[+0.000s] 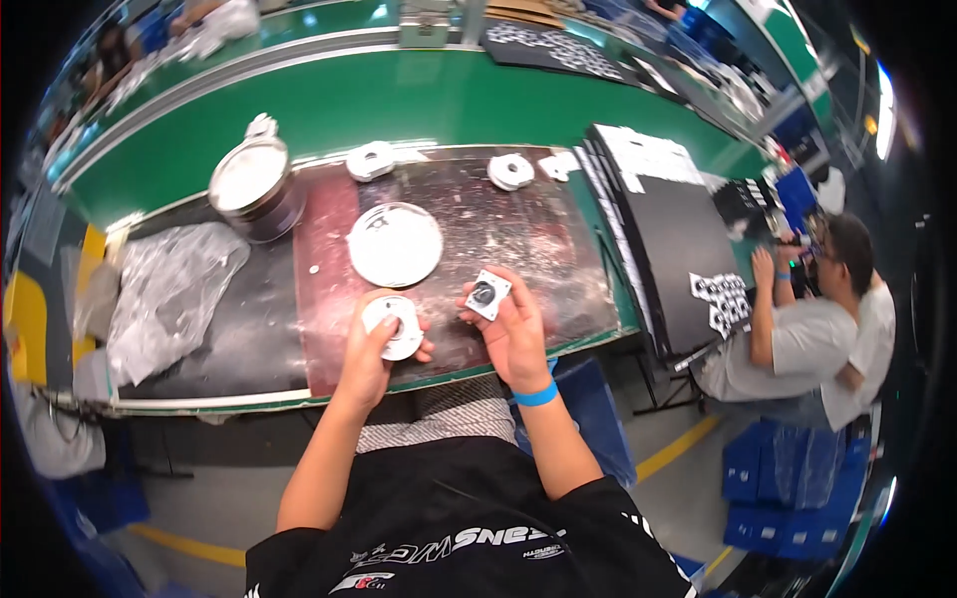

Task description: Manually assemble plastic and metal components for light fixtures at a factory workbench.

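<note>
My left hand (367, 361) grips a white round plastic housing (408, 340) with the thumb across its face. In my right hand (516, 337) is a small square white part with a dark round centre (486, 295), pinched between thumb and fingers. Both hands are above the front of the worn dark work mat (538, 239), the two parts held apart. Just beyond my left hand lies a white round dish (395, 245) with some small dark bits near its far rim. Farther back on the mat sit two more white round housings, one on the left (370, 161) and one on the right (510, 172).
A wide can (267, 209) stands at the back left, beside a crumpled clear plastic bag (174, 299). Stacked black sheets (688, 239) bearing white parts border the mat's right side. Beyond them a co-worker (797, 324) in a light shirt sits working. Blue crates (788, 498) are at the lower right.
</note>
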Action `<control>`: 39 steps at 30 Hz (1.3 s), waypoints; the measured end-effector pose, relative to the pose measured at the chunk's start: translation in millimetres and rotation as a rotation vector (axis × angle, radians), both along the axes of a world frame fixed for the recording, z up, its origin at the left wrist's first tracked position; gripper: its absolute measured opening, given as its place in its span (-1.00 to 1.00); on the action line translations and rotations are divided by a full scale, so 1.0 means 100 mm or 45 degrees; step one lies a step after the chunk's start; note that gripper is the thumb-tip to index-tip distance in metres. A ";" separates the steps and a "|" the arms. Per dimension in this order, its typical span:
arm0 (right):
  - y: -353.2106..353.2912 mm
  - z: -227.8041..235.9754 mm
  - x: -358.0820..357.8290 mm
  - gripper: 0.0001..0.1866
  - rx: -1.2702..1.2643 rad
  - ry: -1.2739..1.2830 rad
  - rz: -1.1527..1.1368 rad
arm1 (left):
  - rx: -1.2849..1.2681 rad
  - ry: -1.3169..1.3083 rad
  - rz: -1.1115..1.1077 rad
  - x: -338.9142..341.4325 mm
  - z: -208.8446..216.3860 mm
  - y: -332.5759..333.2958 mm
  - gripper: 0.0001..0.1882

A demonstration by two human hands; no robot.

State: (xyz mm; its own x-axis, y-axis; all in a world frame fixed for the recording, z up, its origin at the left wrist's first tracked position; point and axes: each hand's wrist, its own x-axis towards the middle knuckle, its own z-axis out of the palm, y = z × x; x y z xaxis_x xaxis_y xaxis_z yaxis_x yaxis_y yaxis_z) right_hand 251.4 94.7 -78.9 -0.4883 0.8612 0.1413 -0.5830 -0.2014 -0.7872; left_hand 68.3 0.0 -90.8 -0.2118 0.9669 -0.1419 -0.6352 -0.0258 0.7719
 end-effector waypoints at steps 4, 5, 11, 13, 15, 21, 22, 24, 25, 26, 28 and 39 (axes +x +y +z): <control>0.02 -0.12 -0.06 -0.41 -0.032 -0.055 0.091 | 0.068 -0.013 0.010 -0.04 0.02 -0.08 -0.61; 0.00 -0.11 -0.07 -0.40 -0.008 -0.084 0.099 | 0.084 0.010 0.016 -0.04 0.03 -0.10 -0.59; 0.00 -0.15 -0.08 -0.47 0.112 -0.202 0.097 | 0.155 -0.093 0.011 -0.08 0.04 -0.09 -0.52; -0.01 -0.18 -0.07 -0.57 0.153 -0.287 0.087 | 0.137 -0.110 0.023 -0.09 0.00 -0.07 -0.54; -0.03 -0.12 -0.09 -0.63 0.186 -0.328 0.077 | 0.151 -0.093 -0.019 -0.09 -0.01 -0.07 -0.55; -0.11 0.01 -0.19 -0.68 0.582 -0.525 -0.010 | 0.090 -0.114 -0.008 -0.06 0.03 -0.06 -0.49; -0.11 0.11 -0.23 -0.69 0.788 -0.669 -0.008 | 0.058 -0.121 0.040 -0.06 0.04 -0.09 -0.50; -0.07 0.27 -0.35 -0.68 1.189 -0.877 -0.094 | 0.036 -0.038 0.128 -0.04 -0.05 -0.07 -0.51; -0.05 0.32 -0.40 -0.68 1.189 -0.873 -0.070 | 0.069 -0.026 0.119 -0.04 -0.05 -0.07 -0.51; -0.03 0.37 -0.45 -0.67 1.342 -0.891 -0.094 | 0.061 -0.030 0.141 -0.04 -0.06 -0.06 -0.51; 0.02 0.44 -0.55 -0.65 1.598 -0.924 -0.120 | 0.068 -0.053 0.155 -0.04 -0.08 -0.05 -0.52; 0.10 0.29 -0.65 -0.68 1.424 -0.877 0.016 | -0.001 -0.139 0.214 -0.04 0.00 -0.04 -0.49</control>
